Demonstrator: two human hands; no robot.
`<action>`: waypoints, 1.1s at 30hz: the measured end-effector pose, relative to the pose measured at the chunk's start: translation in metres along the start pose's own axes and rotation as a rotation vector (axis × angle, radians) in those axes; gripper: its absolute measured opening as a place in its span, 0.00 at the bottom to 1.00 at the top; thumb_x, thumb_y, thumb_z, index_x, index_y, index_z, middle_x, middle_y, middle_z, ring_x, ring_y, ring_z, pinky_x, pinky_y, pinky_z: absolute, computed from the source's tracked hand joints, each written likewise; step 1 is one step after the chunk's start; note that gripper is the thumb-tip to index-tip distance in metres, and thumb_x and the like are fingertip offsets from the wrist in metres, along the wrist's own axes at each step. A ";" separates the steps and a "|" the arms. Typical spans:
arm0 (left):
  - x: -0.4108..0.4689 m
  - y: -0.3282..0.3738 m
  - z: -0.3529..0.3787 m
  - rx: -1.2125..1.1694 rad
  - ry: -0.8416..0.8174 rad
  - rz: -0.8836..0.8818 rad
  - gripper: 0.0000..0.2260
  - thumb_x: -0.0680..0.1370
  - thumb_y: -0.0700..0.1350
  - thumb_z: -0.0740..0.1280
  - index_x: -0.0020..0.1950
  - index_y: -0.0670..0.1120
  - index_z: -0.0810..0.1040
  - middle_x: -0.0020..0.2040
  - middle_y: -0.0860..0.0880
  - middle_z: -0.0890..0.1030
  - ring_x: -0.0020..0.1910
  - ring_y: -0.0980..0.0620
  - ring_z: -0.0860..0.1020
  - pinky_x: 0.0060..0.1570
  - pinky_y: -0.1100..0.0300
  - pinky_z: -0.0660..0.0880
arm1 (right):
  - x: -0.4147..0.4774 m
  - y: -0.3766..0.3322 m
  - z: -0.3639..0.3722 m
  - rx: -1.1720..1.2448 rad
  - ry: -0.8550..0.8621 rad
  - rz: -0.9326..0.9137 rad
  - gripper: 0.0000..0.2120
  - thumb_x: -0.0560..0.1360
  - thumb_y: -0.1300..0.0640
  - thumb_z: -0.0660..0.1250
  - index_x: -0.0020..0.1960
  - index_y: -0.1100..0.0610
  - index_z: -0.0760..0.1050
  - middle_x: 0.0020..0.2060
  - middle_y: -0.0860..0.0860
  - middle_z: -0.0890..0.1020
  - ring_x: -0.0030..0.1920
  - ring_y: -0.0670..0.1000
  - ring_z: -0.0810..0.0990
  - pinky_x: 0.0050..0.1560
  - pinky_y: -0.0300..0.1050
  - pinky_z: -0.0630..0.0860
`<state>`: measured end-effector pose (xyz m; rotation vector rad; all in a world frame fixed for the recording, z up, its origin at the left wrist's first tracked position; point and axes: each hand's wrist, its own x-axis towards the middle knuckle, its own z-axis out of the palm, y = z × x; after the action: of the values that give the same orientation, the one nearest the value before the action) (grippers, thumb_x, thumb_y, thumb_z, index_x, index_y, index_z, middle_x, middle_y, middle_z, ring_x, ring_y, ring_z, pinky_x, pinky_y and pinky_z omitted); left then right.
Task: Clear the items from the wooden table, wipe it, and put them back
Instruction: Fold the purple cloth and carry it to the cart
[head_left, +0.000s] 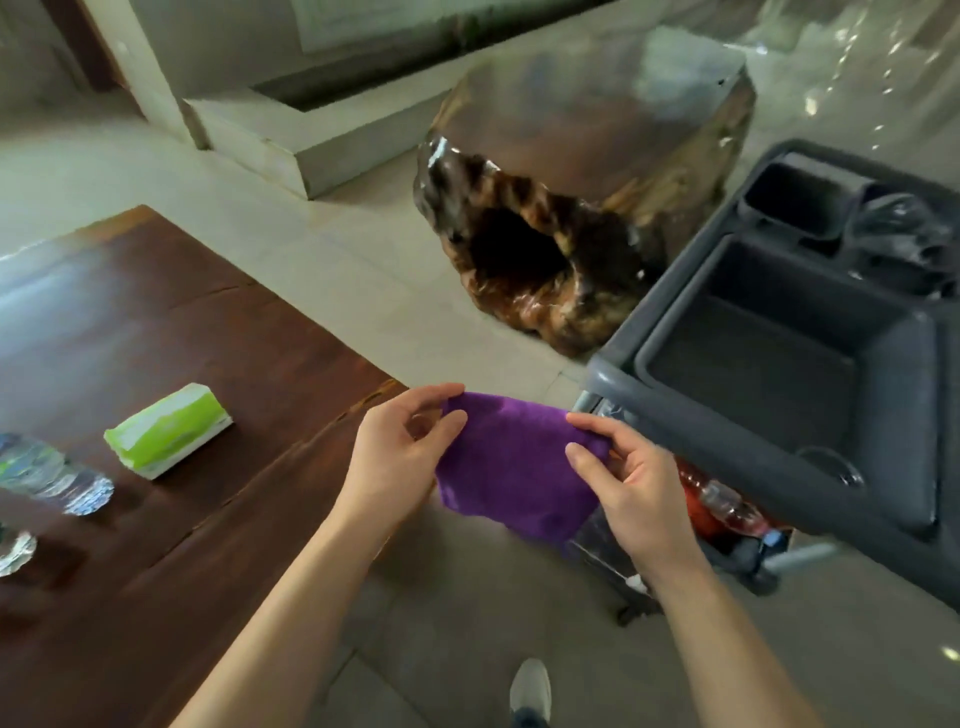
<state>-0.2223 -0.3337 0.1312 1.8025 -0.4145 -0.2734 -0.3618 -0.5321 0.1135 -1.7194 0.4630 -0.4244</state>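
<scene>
I have both hands on a purple cloth (511, 467), stretched between them in the air just off the near corner of the wooden worktop (171, 332). My left hand (402, 449) pinches the cloth's upper left edge between thumb and fingers; my right hand (621, 480) pinches the upper right edge the same way, and the rest of the cloth hangs down below them.

The worktop lies to my left, dark brown and glossy. On it sits a green-and-white tissue pack (169, 430), lying flat near the right edge. Left of it a clear plastic water bottle (49, 475) lies on its side, and a second clear bottle (13, 551) shows only partly at the frame edge below it.

To my right stands a grey cleaning cart (779, 364) with empty top compartments; a bottle of red liquid (727, 506) lies on its lower shelf. Beyond the cloth, a polished wooden stump (571, 208) stands on the tiled floor (467, 623).
</scene>
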 end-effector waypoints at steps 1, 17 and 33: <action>0.004 0.010 0.014 0.014 -0.035 0.014 0.11 0.78 0.45 0.71 0.57 0.58 0.84 0.49 0.62 0.85 0.49 0.58 0.83 0.50 0.53 0.83 | -0.003 -0.001 -0.017 0.004 0.027 -0.001 0.14 0.76 0.52 0.72 0.61 0.44 0.81 0.57 0.46 0.86 0.59 0.48 0.84 0.57 0.56 0.82; 0.033 0.130 0.191 -0.069 -0.434 0.210 0.13 0.78 0.49 0.68 0.62 0.59 0.80 0.47 0.68 0.84 0.46 0.64 0.84 0.37 0.69 0.79 | -0.030 -0.037 -0.217 -0.120 0.333 -0.119 0.24 0.76 0.51 0.71 0.70 0.41 0.74 0.52 0.47 0.87 0.53 0.48 0.87 0.51 0.46 0.84; 0.037 0.054 0.232 0.594 -0.559 0.336 0.25 0.75 0.50 0.74 0.72 0.54 0.74 0.59 0.51 0.83 0.52 0.52 0.83 0.56 0.52 0.82 | -0.047 0.023 -0.199 -0.691 0.263 0.172 0.30 0.74 0.54 0.75 0.75 0.52 0.70 0.52 0.39 0.71 0.47 0.41 0.72 0.57 0.32 0.67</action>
<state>-0.2870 -0.5655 0.1223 2.1701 -1.2887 -0.4505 -0.5070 -0.6777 0.1276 -2.2692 1.0298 -0.3911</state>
